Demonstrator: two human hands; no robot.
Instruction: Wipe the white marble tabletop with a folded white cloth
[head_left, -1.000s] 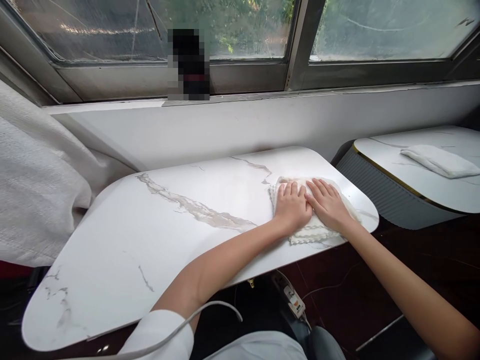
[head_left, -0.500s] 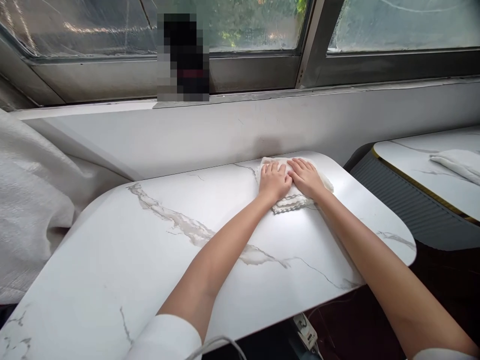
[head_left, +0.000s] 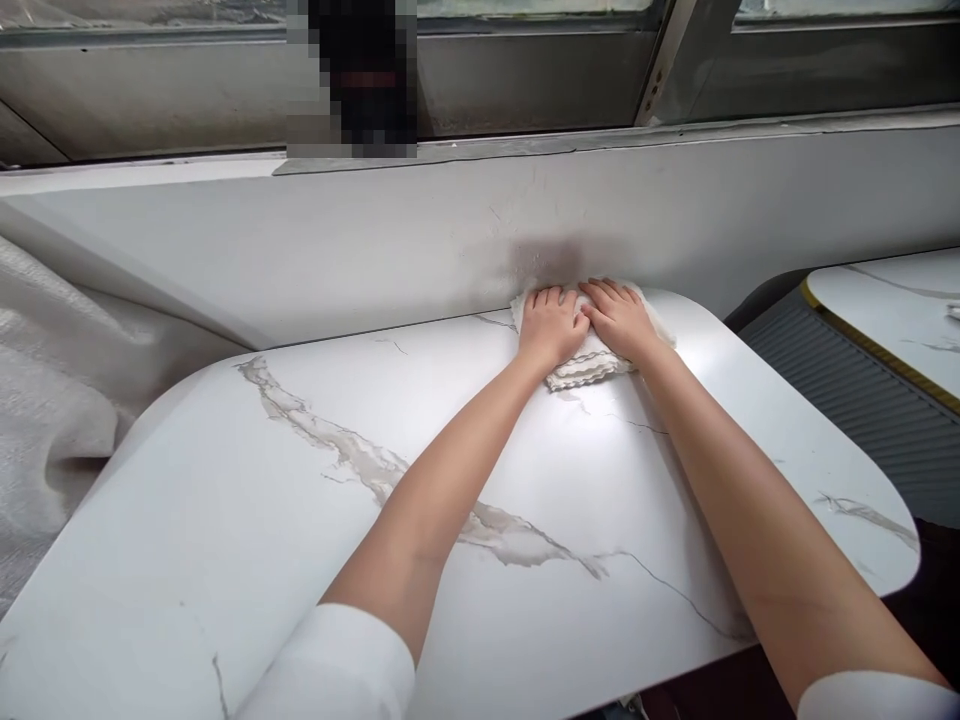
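A folded white cloth [head_left: 589, 372] with a scalloped edge lies at the far edge of the white marble-patterned table [head_left: 187, 470], close to the wall. My left hand [head_left: 551, 328] rests flat on the left part of the cloth, fingers stretched toward the wall. Beside it, my right hand [head_left: 621, 318] lies flat on the cloth too, with its fingers extended. The two thumbs are close together near the cloth's middle. Both palms cover much of the cloth, so its centre is hidden.
Behind the table runs a white wall [head_left: 420, 240] below a metal window frame [head_left: 525, 85]. Pale curtain fabric [head_left: 52, 370] hangs at the left. Another marble-patterned table [head_left: 892, 310] with a grey ribbed panel [head_left: 862, 390] stands at the right. A pixelated dark object is on the sill.
Both hands and the cloth have slid a little farther toward the table's wall-side edge. The view has tipped downward and come closer, so less of the window shows.
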